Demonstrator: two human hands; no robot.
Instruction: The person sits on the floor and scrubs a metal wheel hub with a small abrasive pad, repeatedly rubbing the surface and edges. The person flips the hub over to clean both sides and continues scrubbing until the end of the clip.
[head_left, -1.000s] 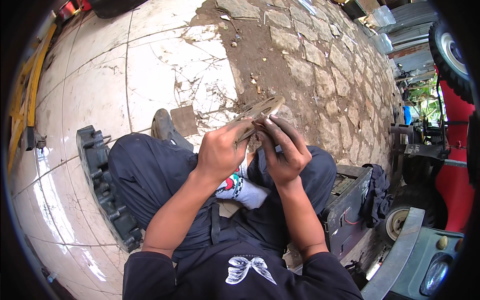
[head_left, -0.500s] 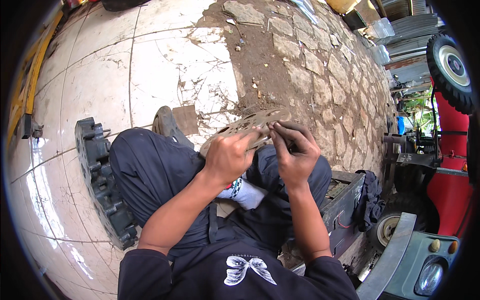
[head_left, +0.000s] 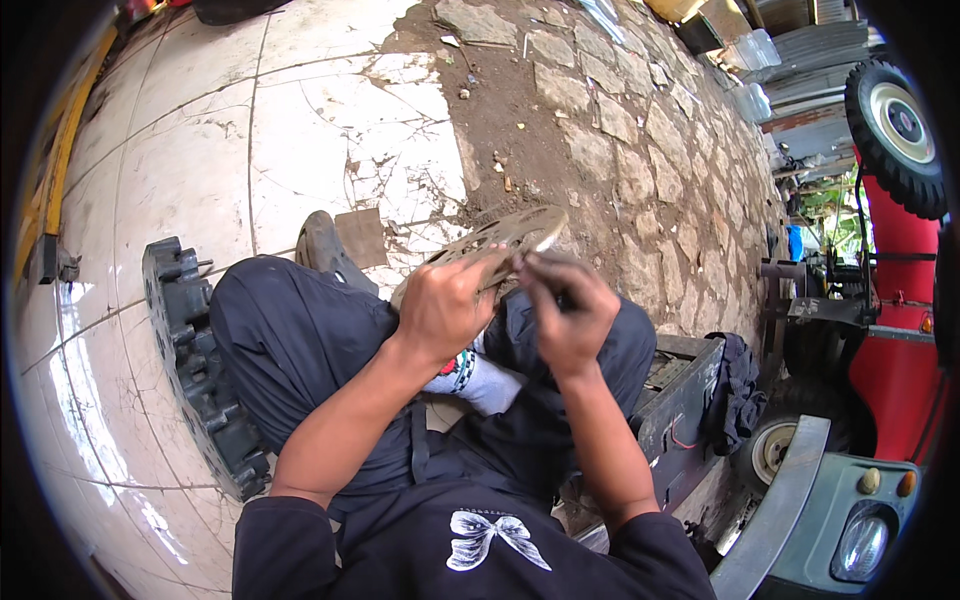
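I sit with my knees up, in dark trousers. My left hand [head_left: 443, 308] grips a flat, round metal plate with several cut-outs [head_left: 500, 235] by its near edge and holds it tilted above my knees. My right hand [head_left: 567, 312] is closed at the plate's near right edge, its fingertips pinched on the plate or on something small that I cannot make out. A white sock with coloured stripes [head_left: 480, 376] shows between my legs below the hands.
A black ribbed machine part [head_left: 200, 370] lies on the cracked white tiles [head_left: 200, 160] by my left leg. Ahead is dirt and stone paving [head_left: 640, 150]. A dark metal box [head_left: 690, 400] and a red vehicle with wheels [head_left: 900, 300] stand at my right.
The plate has gone from edge-on to flatter, showing more of its face. Both hands stay on it, slightly shifted to the right in the picture.
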